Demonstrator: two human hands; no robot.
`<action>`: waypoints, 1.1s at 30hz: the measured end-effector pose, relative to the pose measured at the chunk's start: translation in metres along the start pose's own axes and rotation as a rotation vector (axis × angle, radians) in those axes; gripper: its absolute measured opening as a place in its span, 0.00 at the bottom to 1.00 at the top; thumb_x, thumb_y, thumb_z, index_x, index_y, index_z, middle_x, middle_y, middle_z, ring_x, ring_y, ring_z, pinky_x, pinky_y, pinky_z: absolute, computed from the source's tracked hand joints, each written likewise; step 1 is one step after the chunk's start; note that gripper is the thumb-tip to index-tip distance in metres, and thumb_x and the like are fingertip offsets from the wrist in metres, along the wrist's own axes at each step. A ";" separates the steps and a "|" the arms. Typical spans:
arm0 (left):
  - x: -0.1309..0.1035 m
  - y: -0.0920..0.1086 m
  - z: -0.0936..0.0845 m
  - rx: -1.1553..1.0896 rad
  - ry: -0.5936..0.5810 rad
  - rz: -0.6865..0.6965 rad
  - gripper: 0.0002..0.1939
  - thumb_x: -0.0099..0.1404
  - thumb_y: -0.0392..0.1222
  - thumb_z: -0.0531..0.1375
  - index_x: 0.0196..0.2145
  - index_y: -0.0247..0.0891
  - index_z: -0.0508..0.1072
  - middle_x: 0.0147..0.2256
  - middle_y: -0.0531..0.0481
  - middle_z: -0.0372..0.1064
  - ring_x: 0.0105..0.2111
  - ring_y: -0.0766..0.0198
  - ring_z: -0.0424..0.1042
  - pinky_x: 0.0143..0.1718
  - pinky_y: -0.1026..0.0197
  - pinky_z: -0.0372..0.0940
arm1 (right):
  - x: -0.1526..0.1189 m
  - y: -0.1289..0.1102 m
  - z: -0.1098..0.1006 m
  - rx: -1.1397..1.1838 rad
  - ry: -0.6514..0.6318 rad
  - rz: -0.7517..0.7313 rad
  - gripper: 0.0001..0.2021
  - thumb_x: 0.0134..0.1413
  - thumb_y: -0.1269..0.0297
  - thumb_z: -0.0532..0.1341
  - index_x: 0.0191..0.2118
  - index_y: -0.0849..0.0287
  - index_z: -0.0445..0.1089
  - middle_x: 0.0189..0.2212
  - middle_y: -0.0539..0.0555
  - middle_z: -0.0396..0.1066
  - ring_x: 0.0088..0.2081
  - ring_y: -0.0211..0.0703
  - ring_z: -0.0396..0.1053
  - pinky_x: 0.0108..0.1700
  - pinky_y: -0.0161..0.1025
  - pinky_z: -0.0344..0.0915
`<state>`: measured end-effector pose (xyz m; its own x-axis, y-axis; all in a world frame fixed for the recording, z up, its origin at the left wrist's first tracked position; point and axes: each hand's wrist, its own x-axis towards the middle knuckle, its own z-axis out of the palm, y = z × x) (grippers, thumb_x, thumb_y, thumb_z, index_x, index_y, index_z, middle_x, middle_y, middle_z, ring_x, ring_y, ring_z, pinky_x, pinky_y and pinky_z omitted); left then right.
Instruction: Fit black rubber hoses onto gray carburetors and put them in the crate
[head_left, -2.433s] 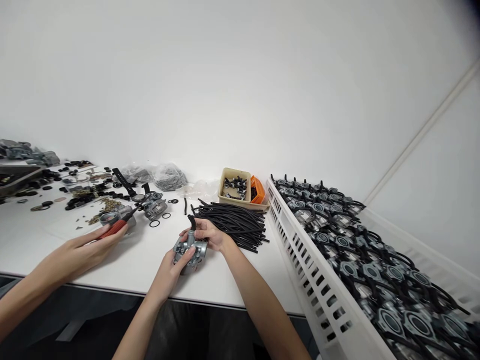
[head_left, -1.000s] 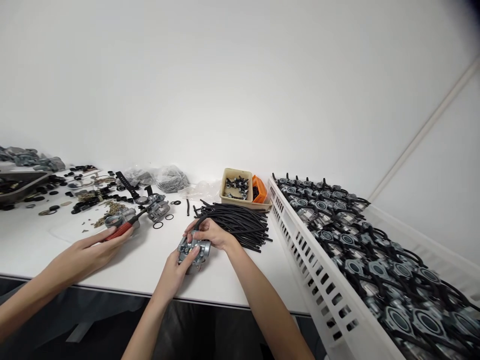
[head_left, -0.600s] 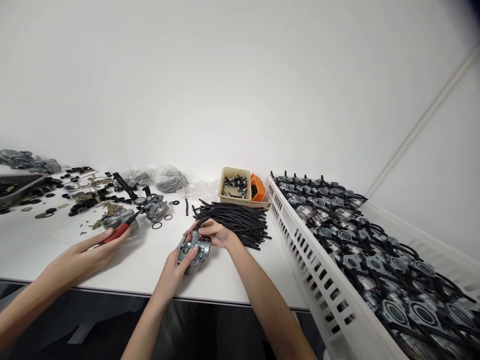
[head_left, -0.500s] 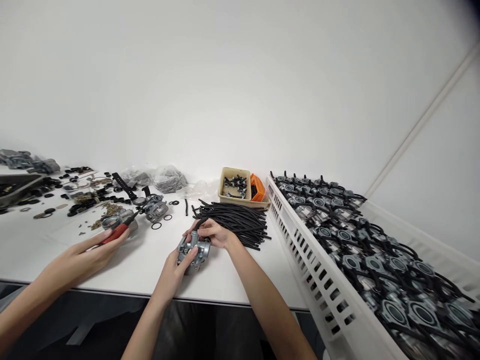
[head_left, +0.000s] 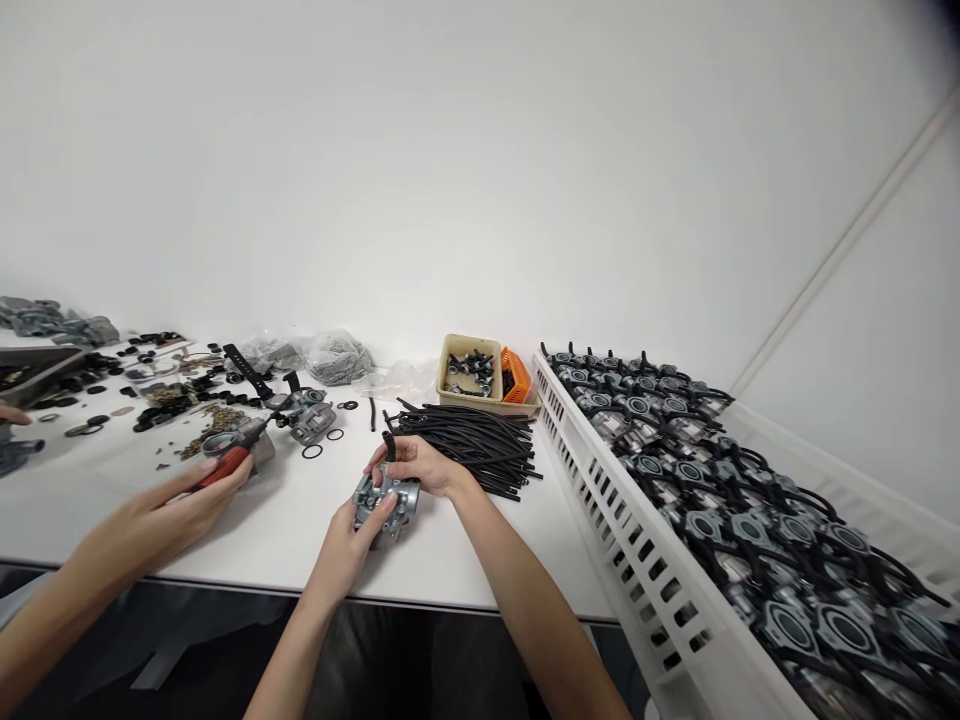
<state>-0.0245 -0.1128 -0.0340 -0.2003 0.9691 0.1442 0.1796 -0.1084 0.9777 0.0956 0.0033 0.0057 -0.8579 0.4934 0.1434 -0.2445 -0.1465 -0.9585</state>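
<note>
A silver metal carburetor (head_left: 405,498) is held low over the front of the white table. My left hand (head_left: 352,545) grips its body from the left, thumb across the front. My right hand (head_left: 420,466) closes its fingers around the carburetor's upper neck, where a short black rubber piece (head_left: 389,446) sticks up. The fingers partly hide where that piece meets the metal. Just behind my right hand lies a pile of black rubber hoses (head_left: 480,440).
A white crate (head_left: 622,520) full of carburetors stands at right. Behind the hoses is a cream bin (head_left: 471,392) beside an orange basket (head_left: 516,378). A co-worker's hand (head_left: 172,505) at left holds a red-handled screwdriver (head_left: 225,466) against another carburetor. Small parts and rings lie around.
The black rubber piece leaned right and now stands nearly upright. My right hand's fingers have shifted around the neck. At the left edge, another hand with a metal part has appeared.
</note>
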 end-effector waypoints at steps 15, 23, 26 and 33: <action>0.001 -0.006 -0.001 -0.070 -0.023 0.003 0.21 0.60 0.58 0.60 0.35 0.34 0.74 0.32 0.47 0.75 0.35 0.54 0.72 0.39 0.59 0.66 | 0.000 0.002 -0.004 0.037 0.004 0.021 0.25 0.28 0.57 0.77 0.33 0.63 0.70 0.28 0.53 0.75 0.33 0.41 0.73 0.42 0.38 0.66; 0.001 -0.003 -0.003 -0.061 -0.040 0.021 0.17 0.61 0.55 0.60 0.34 0.36 0.75 0.31 0.46 0.74 0.34 0.52 0.72 0.38 0.56 0.67 | -0.004 0.003 -0.011 0.072 -0.094 0.051 0.27 0.34 0.51 0.75 0.38 0.66 0.73 0.30 0.56 0.76 0.34 0.43 0.73 0.41 0.38 0.66; 0.002 -0.005 -0.004 -0.093 -0.038 -0.004 0.17 0.60 0.54 0.61 0.35 0.36 0.76 0.31 0.46 0.74 0.34 0.51 0.73 0.39 0.55 0.68 | -0.003 0.005 -0.011 0.041 -0.060 0.032 0.26 0.33 0.51 0.75 0.37 0.65 0.74 0.27 0.54 0.75 0.34 0.43 0.73 0.41 0.38 0.66; 0.001 -0.002 -0.003 -0.109 -0.030 -0.012 0.20 0.60 0.54 0.61 0.40 0.35 0.77 0.34 0.45 0.76 0.36 0.50 0.73 0.40 0.54 0.69 | 0.000 0.007 -0.006 0.035 -0.021 -0.019 0.24 0.31 0.55 0.77 0.34 0.63 0.72 0.27 0.53 0.76 0.34 0.42 0.74 0.44 0.38 0.66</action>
<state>-0.0276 -0.1120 -0.0351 -0.1725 0.9764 0.1297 0.0717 -0.1189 0.9903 0.0969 0.0076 -0.0026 -0.8624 0.4779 0.1669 -0.2762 -0.1679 -0.9463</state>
